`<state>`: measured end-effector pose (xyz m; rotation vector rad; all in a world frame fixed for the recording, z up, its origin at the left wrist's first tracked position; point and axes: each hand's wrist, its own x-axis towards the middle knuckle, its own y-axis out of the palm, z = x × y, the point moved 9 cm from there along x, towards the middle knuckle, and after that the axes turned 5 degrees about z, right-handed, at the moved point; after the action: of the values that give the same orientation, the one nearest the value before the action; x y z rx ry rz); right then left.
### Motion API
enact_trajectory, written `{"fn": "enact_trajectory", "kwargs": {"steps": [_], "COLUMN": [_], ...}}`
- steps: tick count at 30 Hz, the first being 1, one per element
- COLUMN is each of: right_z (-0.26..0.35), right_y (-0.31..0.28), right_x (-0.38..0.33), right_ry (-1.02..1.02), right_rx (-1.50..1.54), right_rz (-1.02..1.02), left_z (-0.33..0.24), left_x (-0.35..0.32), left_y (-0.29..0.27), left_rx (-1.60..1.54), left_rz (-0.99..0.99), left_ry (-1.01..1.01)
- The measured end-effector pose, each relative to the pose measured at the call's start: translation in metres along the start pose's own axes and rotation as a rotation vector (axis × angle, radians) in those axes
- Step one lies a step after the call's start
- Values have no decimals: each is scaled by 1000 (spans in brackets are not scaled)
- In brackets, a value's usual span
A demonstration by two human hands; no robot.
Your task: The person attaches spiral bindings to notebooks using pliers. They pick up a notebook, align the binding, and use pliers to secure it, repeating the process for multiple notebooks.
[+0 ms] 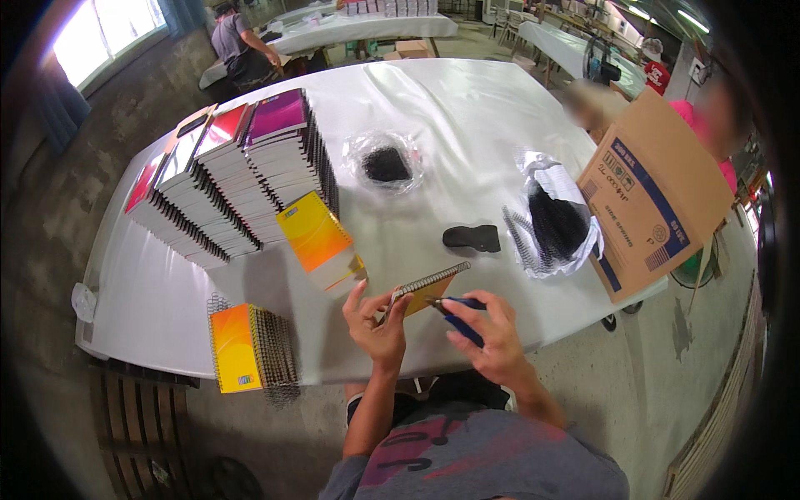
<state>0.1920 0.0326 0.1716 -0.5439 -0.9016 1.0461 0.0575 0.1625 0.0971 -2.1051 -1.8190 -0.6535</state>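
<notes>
Near the table's front edge, my left hand [377, 327] grips a small spiral notebook [427, 297] by its left end, with the orange cover towards me and the wire coil along the top. My right hand [500, 340] is closed around blue-handled pliers [467, 327], whose jaws are at the notebook's cover, below the coil; whether they touch it I cannot tell. Just beyond my left hand lies a yellow-orange notebook [313, 233]. A row of yellow-orange spiral notebooks [237, 348] with loose coil ends stands at the front left edge.
Tall stacks of spiral notebooks [279, 121] fill the back left. Clear plastic wraps dark coils [387, 164]; another bag of black coils [557, 223] lies right, beside a cardboard box [654, 196]. A black flat object [472, 238] lies between. Other people are at the right and far left.
</notes>
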Motion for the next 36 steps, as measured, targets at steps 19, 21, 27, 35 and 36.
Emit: {"fn": "enact_trajectory", "kwargs": {"steps": [19, 21, 27, 35, 36], "right_z": [-9, -13, -19, -58, -74], "right_y": [13, 24, 65, 21, 17], "right_x": [9, 2, -30, -23, -26], "right_ry": [115, 186, 553, 223, 288], "right_rx": [370, 642, 1737, 404, 187], "right_rz": [312, 403, 685, 372, 326], "left_z": [-42, -41, -37, -16, -17], "left_x": [-6, -10, -16, 1, 2], "left_y": [11, 8, 8, -24, -29], "left_rx": [222, 175, 108, -254, -284], "left_rz": [10, -9, 36, -172, -196], "left_ry": [363, 423, 306, 0, -35]}}
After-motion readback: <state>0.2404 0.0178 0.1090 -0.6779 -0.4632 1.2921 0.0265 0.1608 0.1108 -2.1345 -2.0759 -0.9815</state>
